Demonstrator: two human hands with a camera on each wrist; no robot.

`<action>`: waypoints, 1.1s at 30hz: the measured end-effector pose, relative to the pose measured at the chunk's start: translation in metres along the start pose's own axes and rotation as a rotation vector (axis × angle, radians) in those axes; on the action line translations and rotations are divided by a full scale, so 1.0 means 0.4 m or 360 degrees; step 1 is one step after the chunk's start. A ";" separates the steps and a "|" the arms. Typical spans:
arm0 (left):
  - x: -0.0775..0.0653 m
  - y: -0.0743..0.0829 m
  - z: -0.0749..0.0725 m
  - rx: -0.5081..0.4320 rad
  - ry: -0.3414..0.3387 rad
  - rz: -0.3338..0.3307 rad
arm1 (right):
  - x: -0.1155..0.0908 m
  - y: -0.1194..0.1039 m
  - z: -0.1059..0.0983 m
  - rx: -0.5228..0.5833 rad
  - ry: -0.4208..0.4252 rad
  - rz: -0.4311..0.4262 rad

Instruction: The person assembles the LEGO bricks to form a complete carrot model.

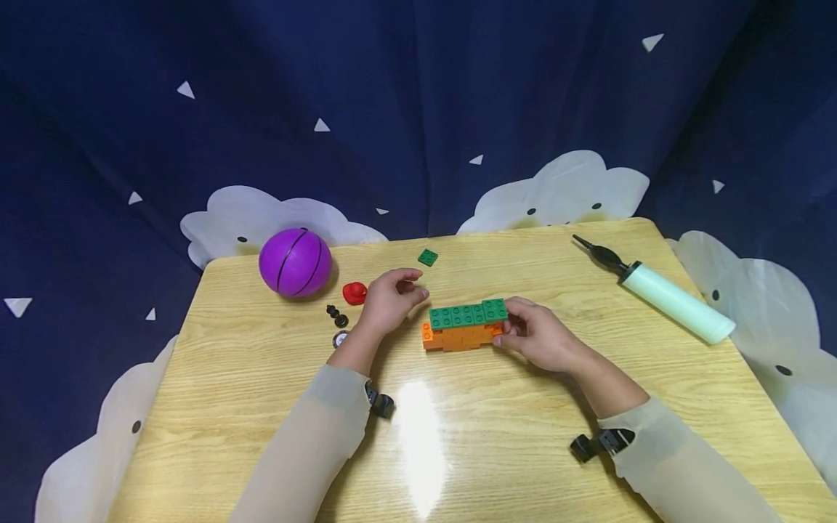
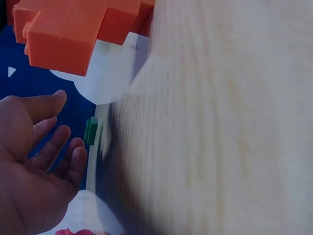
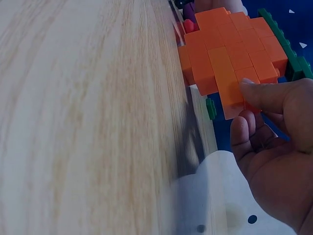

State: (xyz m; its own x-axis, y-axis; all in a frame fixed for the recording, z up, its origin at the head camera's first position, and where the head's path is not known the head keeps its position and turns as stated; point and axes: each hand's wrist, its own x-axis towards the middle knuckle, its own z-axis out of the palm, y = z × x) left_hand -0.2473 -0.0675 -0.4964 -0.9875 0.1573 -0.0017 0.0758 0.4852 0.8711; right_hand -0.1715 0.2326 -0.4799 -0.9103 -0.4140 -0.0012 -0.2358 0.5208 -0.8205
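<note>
An assembly of orange building bricks (image 1: 461, 337) with a row of green bricks (image 1: 458, 315) along its top is near the middle of the table. My right hand (image 1: 538, 335) pinches its right end between thumb and fingers; the right wrist view shows the thumb on the stepped orange face (image 3: 234, 54). My left hand (image 1: 390, 299) is just left of the assembly, apart from it, fingers loosely bent around nothing. Beyond the left fingertips a small green brick (image 1: 428, 257) lies alone on the table, also visible as a green brick (image 2: 91, 130) in the left wrist view.
A purple ball (image 1: 296, 263) sits at the back left. Near it lie a red hat-shaped piece (image 1: 355, 293), a black piece (image 1: 336, 316) and a small wheel (image 1: 341, 339). A pale green hand pump (image 1: 676, 299) lies at the right on the wooden table (image 1: 510, 443).
</note>
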 end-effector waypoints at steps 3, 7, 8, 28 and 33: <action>0.020 0.005 0.007 0.0008 0.0025 -0.0024 | 0.000 -0.003 0.001 -0.0005 0.0007 -0.0002; 0.048 0.008 0.019 0.0061 0.0062 -0.0042 | 0.001 0.001 0.002 -0.0003 0.0014 -0.0018; 0.054 0.008 0.023 0.0078 0.0069 -0.0046 | 0.001 0.003 0.001 -0.0002 0.0012 -0.0020; 0.141 -0.018 0.071 0.0312 0.0118 -0.0061 | 0.007 0.002 -0.001 -0.0013 0.0007 -0.0031; 0.147 -0.020 0.082 0.0453 0.0152 -0.0090 | 0.006 0.004 -0.001 -0.0015 0.0001 -0.0038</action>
State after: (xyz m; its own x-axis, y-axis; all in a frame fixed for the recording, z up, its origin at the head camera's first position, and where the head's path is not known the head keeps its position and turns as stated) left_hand -0.3014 -0.0341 -0.5196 -0.9988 0.0481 0.0113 0.0423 0.7145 0.6984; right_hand -0.1743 0.2325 -0.4809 -0.9046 -0.4259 0.0188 -0.2606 0.5175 -0.8150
